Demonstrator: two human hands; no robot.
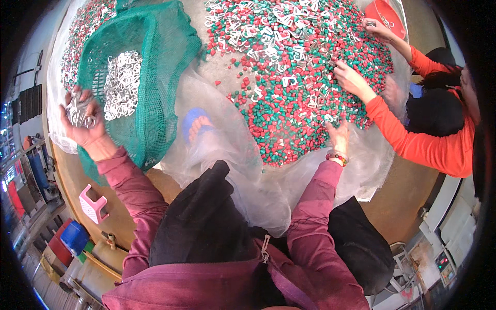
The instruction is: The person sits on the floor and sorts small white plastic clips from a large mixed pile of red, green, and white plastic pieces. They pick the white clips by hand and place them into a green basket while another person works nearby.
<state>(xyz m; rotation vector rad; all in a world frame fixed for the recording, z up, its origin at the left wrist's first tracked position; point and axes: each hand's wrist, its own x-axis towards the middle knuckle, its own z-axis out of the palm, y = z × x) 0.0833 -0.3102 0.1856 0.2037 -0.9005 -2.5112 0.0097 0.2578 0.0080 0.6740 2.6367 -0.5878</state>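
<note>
Palm up at the left, my left hand (87, 121) is closed around a bunch of silvery metal hooks (80, 108). It is beside a basket lined with green netting (155, 77), where a heap of similar pale hooks (123, 85) lies. My right hand (338, 137), with a beaded bracelet at its wrist, is at the near right edge of a wide pile of small red and green cone-shaped pieces (289, 134). Its fingertips are apart, close to a metal hook (331, 118) on the pile. More hooks lie scattered through the pile, thickest at its far side.
At the right, a person in orange sleeves has one hand (354, 82) on the pile and the other (381, 32) by a red bowl (386, 18). Sheer white netting (227, 150) spreads below, near a foot in a blue slipper (196, 125). A pink stool (94, 205) stands lower left.
</note>
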